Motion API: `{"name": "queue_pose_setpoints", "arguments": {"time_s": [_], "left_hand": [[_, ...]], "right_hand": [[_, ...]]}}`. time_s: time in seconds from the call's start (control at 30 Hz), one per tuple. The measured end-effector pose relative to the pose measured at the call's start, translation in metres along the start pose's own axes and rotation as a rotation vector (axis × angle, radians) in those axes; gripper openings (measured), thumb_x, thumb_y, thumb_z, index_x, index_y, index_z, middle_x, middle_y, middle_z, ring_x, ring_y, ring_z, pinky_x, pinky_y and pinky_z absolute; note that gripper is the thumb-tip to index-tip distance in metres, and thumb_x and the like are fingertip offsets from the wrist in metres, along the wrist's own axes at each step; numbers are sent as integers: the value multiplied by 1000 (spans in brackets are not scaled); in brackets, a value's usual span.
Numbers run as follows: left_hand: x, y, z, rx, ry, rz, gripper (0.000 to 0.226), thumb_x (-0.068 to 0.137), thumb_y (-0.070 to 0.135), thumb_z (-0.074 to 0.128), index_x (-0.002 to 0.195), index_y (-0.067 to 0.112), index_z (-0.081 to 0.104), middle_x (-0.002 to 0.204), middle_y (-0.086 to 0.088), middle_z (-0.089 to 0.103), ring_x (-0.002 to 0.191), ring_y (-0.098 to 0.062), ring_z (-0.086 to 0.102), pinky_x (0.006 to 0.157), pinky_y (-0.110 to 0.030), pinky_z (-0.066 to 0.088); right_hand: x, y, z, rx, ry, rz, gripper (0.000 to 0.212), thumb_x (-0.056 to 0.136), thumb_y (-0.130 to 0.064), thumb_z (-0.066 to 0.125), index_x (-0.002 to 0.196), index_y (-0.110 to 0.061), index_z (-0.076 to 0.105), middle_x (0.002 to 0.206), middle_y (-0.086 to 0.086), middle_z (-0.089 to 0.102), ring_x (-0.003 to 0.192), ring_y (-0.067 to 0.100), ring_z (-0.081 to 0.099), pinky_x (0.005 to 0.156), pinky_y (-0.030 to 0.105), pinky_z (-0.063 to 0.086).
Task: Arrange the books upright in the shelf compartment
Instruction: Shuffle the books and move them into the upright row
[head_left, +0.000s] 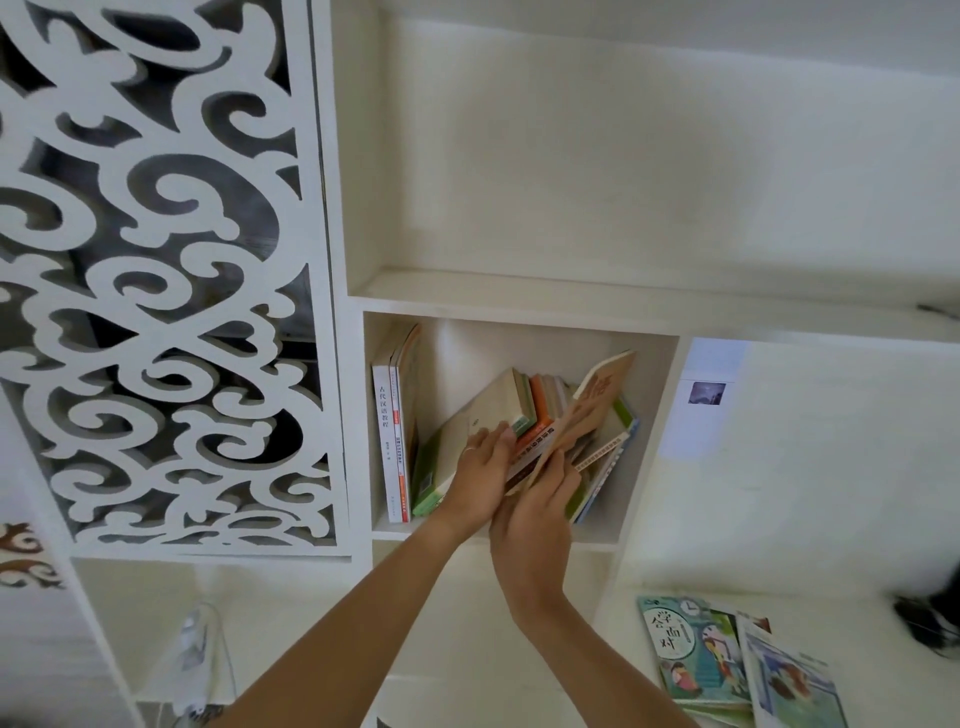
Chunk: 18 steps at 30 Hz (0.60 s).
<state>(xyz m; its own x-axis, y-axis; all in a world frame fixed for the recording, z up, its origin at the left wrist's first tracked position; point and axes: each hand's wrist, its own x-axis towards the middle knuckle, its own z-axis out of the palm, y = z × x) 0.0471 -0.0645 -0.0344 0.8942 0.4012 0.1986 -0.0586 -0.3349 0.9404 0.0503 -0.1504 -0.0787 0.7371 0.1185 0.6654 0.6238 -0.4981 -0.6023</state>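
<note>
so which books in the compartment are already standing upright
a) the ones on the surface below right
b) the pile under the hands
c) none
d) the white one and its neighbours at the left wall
d: the white book stands vertical against the compartment's left wall, while the pile under both hands leans steeply.

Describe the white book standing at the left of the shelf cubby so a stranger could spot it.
Find the carved white lattice panel; right of it is the open shelf compartment with books. The white book stands upright against its left wall. Its spine is plain white with dark vertical characters, unlike the tilted colourful books beside it.
</note>
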Motion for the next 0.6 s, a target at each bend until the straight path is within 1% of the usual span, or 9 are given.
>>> {"name": "queue_pose_setpoints", "arguments": {"time_s": [0.03,0.1,0.2,0.23,0.27,0.33,0.43,0.5,0.6], "left_hand": [[-2,1,-3,-40,8,13,46,104,61,30,122,36,64,123,2,64,117,-12,61,110,-40,46],[-9,2,-8,-107,-26,50,48,103,64,28,125,41,64,121,6,68,114,-8,64,106,-41,51],[-26,12,-12,-154,-103,114,52,104,63,22,132,43,60,126,7,69,120,-9,63,103,-33,50],[-31,17,-14,-160,-104,124,51,103,61,21,129,43,61,123,7,70,118,-8,64,100,-28,50],[-36,22,-16,-176,-94,130,50,104,58,21,127,42,61,120,6,71,116,-7,65,96,-25,52],[-39,23,-24,-205,-69,158,50,107,49,20,128,33,62,117,1,72,114,-10,67,91,-22,54],[-45,23,-40,-221,-36,258,54,108,45,20,131,18,61,118,-4,71,113,-14,67,89,-22,55],[-51,22,-46,-165,45,355,51,110,44,24,136,15,57,121,-2,69,117,-16,65,93,-25,54],[-61,24,-48,-71,201,563,49,105,35,34,144,9,47,132,-3,61,122,-21,60,99,-31,51]], "right_hand": [[-3,-1,0,1,-7,-4,74,91,-14,75,149,-7,29,133,13,41,91,28,70,68,33,64],[-7,-5,1,3,-14,-7,78,88,-12,77,149,-7,29,134,13,41,91,28,70,68,32,64],[-11,-17,0,-8,-33,-26,80,87,-20,79,148,-6,29,137,9,38,89,24,69,65,29,62],[-13,-21,0,-10,-41,-40,79,89,-23,78,149,-9,28,138,8,38,91,23,69,65,30,62],[-14,-25,1,4,-43,-53,77,91,-25,75,150,-13,26,141,7,39,98,21,68,71,31,62],[-17,-35,2,26,-59,-90,75,95,-24,69,154,-21,22,148,4,40,115,18,62,84,34,60],[-18,-48,6,25,-44,-170,77,92,-24,74,151,-19,25,142,6,45,111,21,65,74,35,64],[-18,-53,7,105,-57,-193,74,93,-25,73,151,-20,27,140,4,47,114,19,63,79,32,63],[-21,-48,6,428,-202,-154,59,98,-35,61,148,-33,31,141,-5,49,124,8,56,94,27,55]]}}
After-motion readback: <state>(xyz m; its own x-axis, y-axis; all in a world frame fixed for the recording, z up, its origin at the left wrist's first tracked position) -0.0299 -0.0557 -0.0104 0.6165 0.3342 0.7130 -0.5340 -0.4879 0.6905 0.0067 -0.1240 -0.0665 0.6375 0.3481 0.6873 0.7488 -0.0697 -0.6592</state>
